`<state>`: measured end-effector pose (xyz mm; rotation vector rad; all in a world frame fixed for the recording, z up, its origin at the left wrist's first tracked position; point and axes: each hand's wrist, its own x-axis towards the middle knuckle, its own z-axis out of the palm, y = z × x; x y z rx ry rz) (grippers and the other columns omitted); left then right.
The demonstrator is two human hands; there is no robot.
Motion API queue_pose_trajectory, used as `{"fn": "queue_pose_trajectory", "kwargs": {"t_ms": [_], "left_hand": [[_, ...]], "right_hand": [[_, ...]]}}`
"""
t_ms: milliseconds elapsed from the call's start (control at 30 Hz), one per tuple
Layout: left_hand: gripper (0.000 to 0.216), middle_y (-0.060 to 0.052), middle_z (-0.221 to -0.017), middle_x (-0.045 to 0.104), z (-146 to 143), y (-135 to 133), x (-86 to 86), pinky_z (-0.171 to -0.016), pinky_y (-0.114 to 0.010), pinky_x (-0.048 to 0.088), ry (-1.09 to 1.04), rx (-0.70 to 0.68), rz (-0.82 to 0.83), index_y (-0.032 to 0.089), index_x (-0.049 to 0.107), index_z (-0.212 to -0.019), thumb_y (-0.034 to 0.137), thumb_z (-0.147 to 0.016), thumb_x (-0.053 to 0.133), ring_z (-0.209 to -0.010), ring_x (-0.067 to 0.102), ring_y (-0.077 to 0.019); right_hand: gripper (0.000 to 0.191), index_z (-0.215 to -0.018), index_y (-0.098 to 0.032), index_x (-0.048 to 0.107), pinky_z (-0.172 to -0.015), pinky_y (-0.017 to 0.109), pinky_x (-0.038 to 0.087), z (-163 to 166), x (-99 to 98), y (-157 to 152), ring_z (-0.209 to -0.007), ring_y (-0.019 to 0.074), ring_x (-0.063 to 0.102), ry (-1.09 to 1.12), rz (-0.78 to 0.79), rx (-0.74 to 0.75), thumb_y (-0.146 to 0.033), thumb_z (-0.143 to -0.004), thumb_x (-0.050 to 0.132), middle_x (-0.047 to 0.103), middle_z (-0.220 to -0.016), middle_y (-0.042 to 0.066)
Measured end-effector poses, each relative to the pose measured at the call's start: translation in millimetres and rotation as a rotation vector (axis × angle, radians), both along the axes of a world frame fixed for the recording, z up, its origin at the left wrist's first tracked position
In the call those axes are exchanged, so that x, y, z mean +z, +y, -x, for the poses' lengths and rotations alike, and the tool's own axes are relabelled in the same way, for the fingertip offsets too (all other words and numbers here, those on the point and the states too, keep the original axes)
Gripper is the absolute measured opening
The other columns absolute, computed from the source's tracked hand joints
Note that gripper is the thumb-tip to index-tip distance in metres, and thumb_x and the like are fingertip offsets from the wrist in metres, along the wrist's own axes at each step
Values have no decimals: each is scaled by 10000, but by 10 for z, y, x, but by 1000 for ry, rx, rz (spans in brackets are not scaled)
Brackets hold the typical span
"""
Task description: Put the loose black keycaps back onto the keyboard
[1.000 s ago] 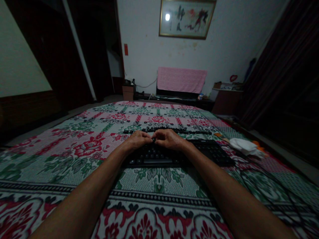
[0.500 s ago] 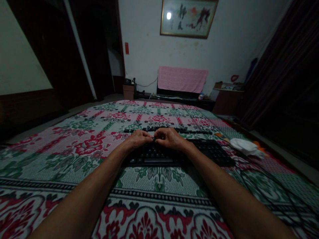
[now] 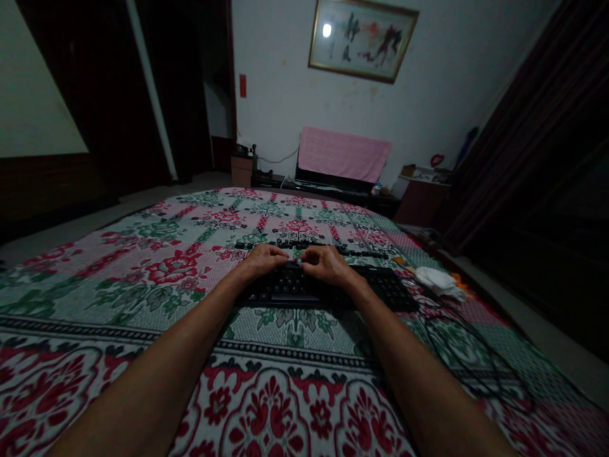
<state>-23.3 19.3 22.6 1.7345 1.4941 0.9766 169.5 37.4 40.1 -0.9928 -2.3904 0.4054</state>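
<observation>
Hands meet over the far key row of a keyboard [image 3: 380, 289] lying on a floral spread [image 3: 166, 273].
The left hand [image 3: 261, 259] and right hand [image 3: 328, 265] curl fingertip to fingertip; whether they pinch a key cannot be told. It looks like single-key work that calls for a fine, steady grip. The keyboard lies flat, long axis left to right, space bar toward the person.

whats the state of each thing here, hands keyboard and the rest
keyboard, flat on the bedspread
left hand, curled down on its far rows
right hand, same, fingertips near the left's
dark row of small pieces, lined up beyond keyboard
cable, loosely looped
white cloth, crumpled
pink towel, draped
</observation>
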Motion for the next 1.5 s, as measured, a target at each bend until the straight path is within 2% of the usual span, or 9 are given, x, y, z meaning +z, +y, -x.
{"fn": "queue_pose_trajectory", "kwargs": {"t_ms": [67, 300, 533, 733, 933, 1200, 1333, 1500], "left_hand": [[276, -25, -756, 681, 15, 3, -6, -667, -247, 420, 49, 45, -57, 156, 703, -805, 290, -628, 540, -709, 581, -165], [319, -44, -937, 676, 195, -159, -16, -838, -285, 405, 406, 108, -182, 211, 693, -903, 205, -685, 461, -910, 576, -203], [293, -22, -1034, 646, 316, -239, -216, -919, -280, 385, 344, 70, -263, 210, 681, -892, 216, -709, 452, -984, 552, -170], [276, -34, -1071, 625, 325, -230, -289, -943, -310, 384, 342, 100, -271, 208, 681, -885, 242, -708, 472, -1021, 536, -180], [281, -45, -1099, 608, 251, -246, -272, -958, -358, 356, 493, 103, -364, 221, 669, -928, 224, -746, 455, -1050, 512, -199], [277, -46, -1107, 600, -37, -289, -242, -973, -388, 328, 556, -94, -445, 241, 646, -991, 225, -776, 472, -1071, 491, -211], [311, -50, -1162, 568, -51, -296, -303, -947, -398, 354, 611, -112, -419, 249, 611, -1063, 244, -807, 436, -1076, 487, -215], [311, -44, -1154, 571, -30, -274, -357, -927, -376, 389, 611, -104, -450, 253, 606, -1070, 257, -829, 410, -1071, 493, -195]], "right_hand": [[187, -827, -153, 631, -601, 215, 401, -70, -69, -22, -646, 115, 555, 101, 46, -54, -247, -693, 541, 635, -721, 9], [167, -808, -157, 624, -633, 227, 418, -141, -208, -108, -675, 125, 563, 176, 50, -9, -246, -707, 524, 633, -737, 7], [150, -798, -161, 634, -681, 253, 422, -129, -257, -93, -733, 139, 564, 181, 22, -41, -236, -697, 553, 634, -777, 23], [134, -792, -163, 647, -687, 259, 411, -106, -268, -85, -735, 140, 553, 146, 22, -57, -226, -698, 576, 630, -779, 31], [133, -783, -166, 664, -640, 237, 388, -39, -212, -106, -687, 125, 525, 36, -5, -38, -226, -686, 594, 601, -738, 22], [172, -815, -181, 693, -598, 227, 377, -18, -223, -46, -660, 124, 528, -52, -4, -53, -239, -682, 602, 620, -729, 24], [156, -790, -203, 705, -570, 209, 375, 13, -235, -10, -651, 121, 552, -80, 66, -65, -255, -680, 607, 648, -695, 2], [177, -785, -203, 711, -567, 198, 383, 66, -249, 5, -651, 119, 583, -85, 129, -154, -294, -660, 626, 676, -713, -2]]}}
